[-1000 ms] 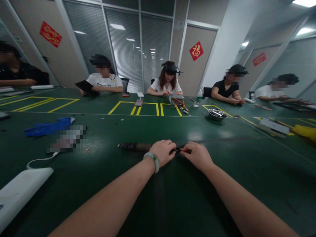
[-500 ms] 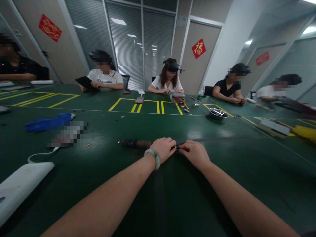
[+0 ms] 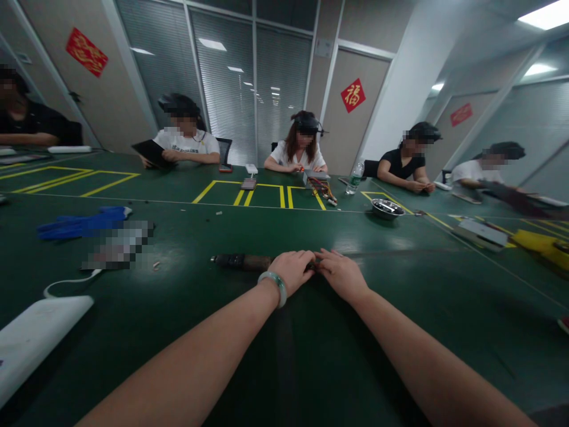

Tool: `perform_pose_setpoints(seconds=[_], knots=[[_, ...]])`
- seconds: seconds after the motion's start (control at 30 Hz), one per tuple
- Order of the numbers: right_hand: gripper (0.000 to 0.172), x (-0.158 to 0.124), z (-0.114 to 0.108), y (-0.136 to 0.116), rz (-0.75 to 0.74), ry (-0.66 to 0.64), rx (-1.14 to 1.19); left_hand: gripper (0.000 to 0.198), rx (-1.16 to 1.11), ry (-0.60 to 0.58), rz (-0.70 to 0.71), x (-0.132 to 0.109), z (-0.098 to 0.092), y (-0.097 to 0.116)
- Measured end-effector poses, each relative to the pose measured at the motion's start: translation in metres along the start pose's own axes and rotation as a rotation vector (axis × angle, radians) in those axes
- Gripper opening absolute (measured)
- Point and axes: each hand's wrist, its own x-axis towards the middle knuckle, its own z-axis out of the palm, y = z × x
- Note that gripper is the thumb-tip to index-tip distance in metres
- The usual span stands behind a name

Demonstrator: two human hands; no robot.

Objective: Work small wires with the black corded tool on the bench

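Observation:
A dark cylindrical electric screwdriver (image 3: 253,262) lies on the green table, its metal tip pointing left. My left hand (image 3: 292,268), with a pale green bangle at the wrist, is closed around its right part from above. Just right of it, my right hand (image 3: 343,274) has its fingers bent and drawn together at the tool's tail end. The fingertips of both hands almost meet there. What lies between the right fingers is small, dark and mostly hidden.
To the left lie a blue glove (image 3: 82,223), a blurred-out phone (image 3: 120,244) and a white power bank (image 3: 42,338) with its cable. Farther off are a metal bowl (image 3: 386,208), a water bottle (image 3: 355,178) and a wired metal box (image 3: 316,177). Several people sit opposite.
My right hand's fingers have shifted left, closer to my left hand, and the dark bit they pinched is now covered. My left hand keeps its grip. The view has turned slightly.

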Motion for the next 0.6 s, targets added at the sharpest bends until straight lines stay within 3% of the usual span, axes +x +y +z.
perform_pose_setpoints(seconds=[0.2, 0.33, 0.47, 0.6], knots=[[0.015, 0.004, 0.007, -0.006, -0.057, -0.087, -0.135, 0.026, -0.006, 0.024, 0.021, -0.003, -0.002, 0.001], [0.015, 0.015, 0.006, 0.000, -0.115, -0.103, -0.235, 0.038, 0.005, 0.155, 0.121, -0.011, -0.006, 0.000], [0.018, 0.004, -0.008, 0.057, 0.066, -0.150, -0.279, 0.042, 0.026, 0.180, 0.143, -0.018, -0.016, -0.005], [0.019, -0.062, -0.041, 0.136, 0.417, -0.157, -0.273, 0.050, 0.077, 0.127, 0.114, -0.018, -0.016, -0.008]])
